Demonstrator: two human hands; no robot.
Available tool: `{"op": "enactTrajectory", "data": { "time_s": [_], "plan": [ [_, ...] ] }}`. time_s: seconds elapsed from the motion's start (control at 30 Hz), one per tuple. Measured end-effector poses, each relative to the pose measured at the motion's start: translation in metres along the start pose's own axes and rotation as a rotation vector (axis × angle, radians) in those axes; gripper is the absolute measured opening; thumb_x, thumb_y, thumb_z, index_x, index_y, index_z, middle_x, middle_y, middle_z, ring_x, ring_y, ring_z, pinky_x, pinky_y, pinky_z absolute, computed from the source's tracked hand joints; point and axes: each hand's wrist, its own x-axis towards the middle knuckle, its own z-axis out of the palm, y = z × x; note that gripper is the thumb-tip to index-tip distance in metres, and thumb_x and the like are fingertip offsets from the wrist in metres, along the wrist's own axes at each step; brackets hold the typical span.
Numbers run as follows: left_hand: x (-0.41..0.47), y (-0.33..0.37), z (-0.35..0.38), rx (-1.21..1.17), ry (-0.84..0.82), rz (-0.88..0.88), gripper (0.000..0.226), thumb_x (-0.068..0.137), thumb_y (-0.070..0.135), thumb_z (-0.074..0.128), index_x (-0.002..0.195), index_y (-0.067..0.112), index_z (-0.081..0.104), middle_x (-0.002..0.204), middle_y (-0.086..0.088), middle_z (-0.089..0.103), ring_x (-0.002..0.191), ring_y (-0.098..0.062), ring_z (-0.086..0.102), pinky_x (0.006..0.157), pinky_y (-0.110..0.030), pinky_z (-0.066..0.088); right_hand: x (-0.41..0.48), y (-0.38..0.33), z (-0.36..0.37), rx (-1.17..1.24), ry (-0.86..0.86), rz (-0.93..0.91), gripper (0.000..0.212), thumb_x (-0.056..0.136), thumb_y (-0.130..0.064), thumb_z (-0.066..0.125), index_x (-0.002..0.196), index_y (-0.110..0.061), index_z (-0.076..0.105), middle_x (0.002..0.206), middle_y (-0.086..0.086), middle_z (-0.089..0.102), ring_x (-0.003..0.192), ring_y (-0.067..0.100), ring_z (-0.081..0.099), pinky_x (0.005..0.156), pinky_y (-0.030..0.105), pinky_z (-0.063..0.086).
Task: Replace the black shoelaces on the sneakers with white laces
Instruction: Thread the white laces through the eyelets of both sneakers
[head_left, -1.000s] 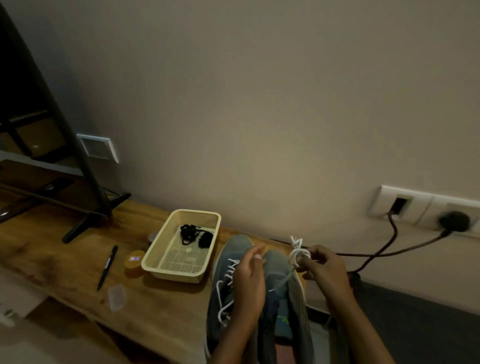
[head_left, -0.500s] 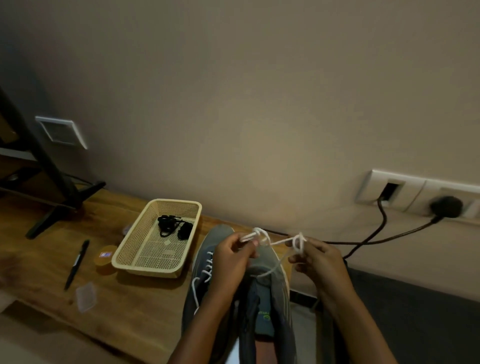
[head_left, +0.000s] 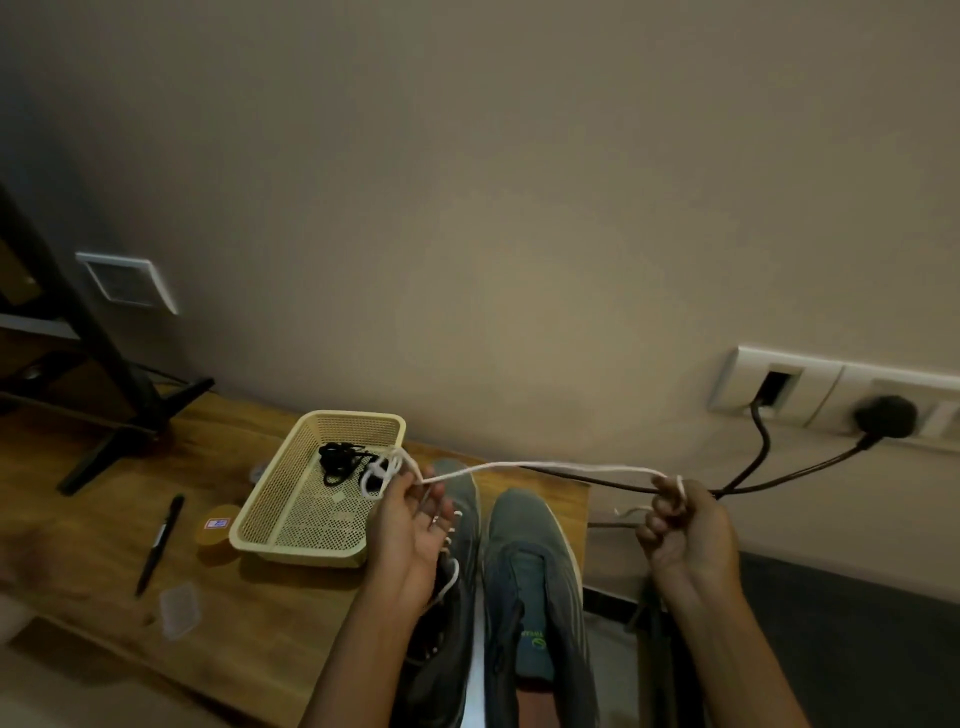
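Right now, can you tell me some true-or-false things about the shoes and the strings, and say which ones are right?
1. The white shoelace stretches from the left hand to the right hand. True.
2. The black shoelaces lie on the floor. False: the black shoelaces lie inside the cream plastic mesh basket.
3. The black pen lies on the brown wooden table, to the left of the basket. True.
4. The two grey-green sneakers sit inside the basket. False: the sneakers stand on the table beside the basket, on its right.
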Motion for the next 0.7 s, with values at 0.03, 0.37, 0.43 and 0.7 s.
{"op": "enactTrajectory", "data": {
  "time_s": [0.03, 0.37, 0.43, 0.7],
  "plan": [
    [0.000, 0.001, -0.001, 0.000, -0.010, 0.014, 0.011, 0.095, 0.011, 0.049, 0.088, 0.013, 0.057, 0.076, -0.001, 0.060, 0.069, -0.013, 0.053, 0.056, -0.022, 0.047, 0.000, -0.001, -0.001, -0.016, 0.042, -0.032, 0.023, 0.094, -0.015, 0.044, 0.074, -0.011, 0.055, 0.055, -0.002, 0.036, 0.044, 0.008, 0.030, 0.043, 0.019, 0.025],
    [-0.012, -0.018, 0.008, 0.361, -0.221, 0.169, 0.024, 0.096, 0.026, 0.047, 0.100, 0.011, 0.066, 0.079, -0.007, 0.067, 0.069, -0.014, 0.065, 0.060, -0.025, 0.052, -0.001, 0.015, 0.022, -0.407, -0.368, -0.341, 0.042, 0.092, 0.007, 0.038, 0.119, -0.021, 0.055, 0.114, 0.004, 0.060, 0.100, 0.019, 0.059, 0.087, 0.035, 0.050],
    [-0.014, -0.021, 0.009, 0.432, -0.262, 0.188, 0.019, 0.095, 0.016, 0.051, 0.109, 0.012, 0.062, 0.079, -0.008, 0.067, 0.070, -0.016, 0.067, 0.059, -0.025, 0.054, 0.005, 0.025, 0.022, -0.801, -0.392, -0.535, 0.047, 0.089, 0.008, 0.043, 0.127, -0.019, 0.053, 0.126, -0.001, 0.053, 0.114, 0.015, 0.051, 0.099, 0.032, 0.042],
    [-0.025, -0.032, 0.015, 0.632, -0.482, 0.153, 0.041, 0.096, 0.005, 0.047, 0.127, 0.031, 0.051, 0.106, -0.003, 0.071, 0.084, -0.019, 0.071, 0.070, -0.032, 0.057, -0.002, 0.041, 0.035, -0.896, -0.574, -0.596, 0.021, 0.087, -0.007, 0.062, 0.083, -0.027, 0.069, 0.101, -0.007, 0.058, 0.099, 0.008, 0.054, 0.086, 0.020, 0.043]
  ]
}}
